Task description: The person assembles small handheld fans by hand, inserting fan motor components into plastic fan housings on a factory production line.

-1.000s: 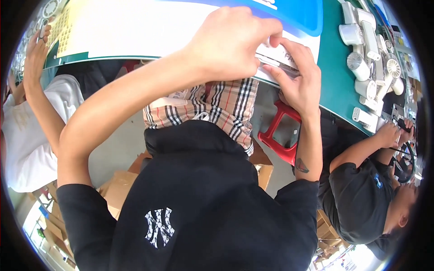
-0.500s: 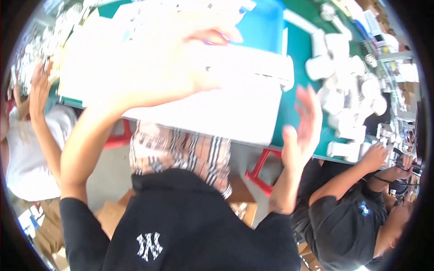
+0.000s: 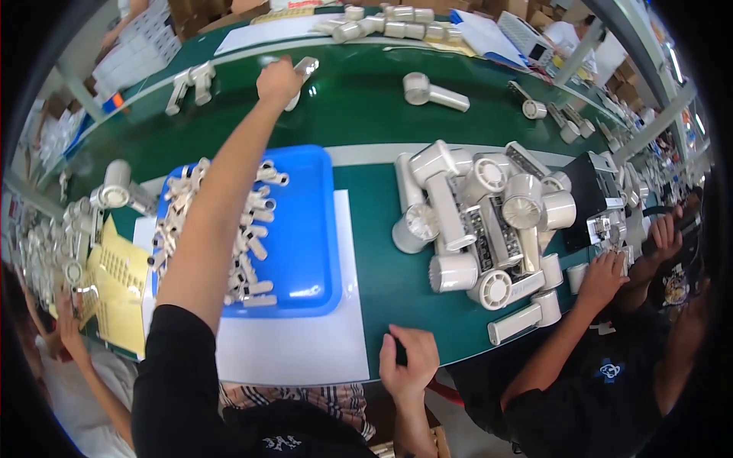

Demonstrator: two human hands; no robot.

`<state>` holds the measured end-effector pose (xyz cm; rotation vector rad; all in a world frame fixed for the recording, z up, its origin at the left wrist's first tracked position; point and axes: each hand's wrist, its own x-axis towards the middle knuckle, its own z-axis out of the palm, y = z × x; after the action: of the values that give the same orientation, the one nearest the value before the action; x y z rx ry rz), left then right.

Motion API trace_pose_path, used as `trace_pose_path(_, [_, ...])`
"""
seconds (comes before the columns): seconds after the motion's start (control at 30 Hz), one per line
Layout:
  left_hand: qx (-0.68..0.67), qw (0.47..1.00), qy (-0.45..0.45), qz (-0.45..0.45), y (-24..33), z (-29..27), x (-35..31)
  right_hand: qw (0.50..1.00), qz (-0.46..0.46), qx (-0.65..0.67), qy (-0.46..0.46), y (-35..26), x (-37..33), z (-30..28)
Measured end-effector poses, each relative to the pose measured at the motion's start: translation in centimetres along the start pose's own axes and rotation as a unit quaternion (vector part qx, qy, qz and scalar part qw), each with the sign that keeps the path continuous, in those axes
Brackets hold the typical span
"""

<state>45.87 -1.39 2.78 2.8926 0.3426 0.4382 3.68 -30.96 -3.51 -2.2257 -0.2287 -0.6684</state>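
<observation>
My left arm stretches over the blue tray [image 3: 328, 229] to the green belt at the far side. There my left hand [image 3: 279, 80] is closed around a white handheld fan [image 3: 308, 67], most of it hidden by the fingers. In the tray lie many small off-white plastic parts [image 3: 256, 244] with dark ends, crowded on its left side. Near the table's front edge, my right hand [image 3: 410, 359] is empty, its fingers loosely curled and the thumb apart. A white sheet [image 3: 298, 351] lies under the tray, left of that hand.
To the right is a heap of white handheld fans [image 3: 458, 206], some with exposed insides. More fans [image 3: 435, 93] sit along the green belt [image 3: 351, 99]. A yellow sheet [image 3: 122, 282] lies left of the tray. Co-workers sit at both sides; one's hand [image 3: 603, 278] is at the right.
The view has shifted up toward the far belt. My left hand has gone from over the near table to the belt and closed on a fan. My right hand is lower and more curled.
</observation>
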Motion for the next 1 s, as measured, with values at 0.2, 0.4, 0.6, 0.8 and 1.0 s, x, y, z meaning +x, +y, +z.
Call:
trace_pose_path(0.2, [-0.169,0.950,-0.013,0.263,13.1,3.9,1.2,0.999,0.008,-0.038,0.016,-0.2,0.1,-0.4])
trace_pose_path(0.4, [-0.121,0.964,-0.132,0.197,18.1,7.6,0.0,0.999,0.008,0.008,0.030,-0.4,-0.4,0.7])
trace_pose_path(0.6, [-0.102,0.943,-0.004,0.317,15.4,-2.8,-4.4,0.999,0.020,0.024,0.023,-0.5,0.0,-0.5])
trace_pose_path(0.8, [-0.139,0.919,0.003,0.370,1.4,-17.2,-14.1,0.960,0.117,0.230,-0.113,-2.6,4.2,-0.3])
trace_pose_path(1.0, [-0.251,0.927,-0.043,0.275,-8.7,-25.4,-29.0,0.956,-0.121,0.103,-0.245,-5.0,14.3,7.1])
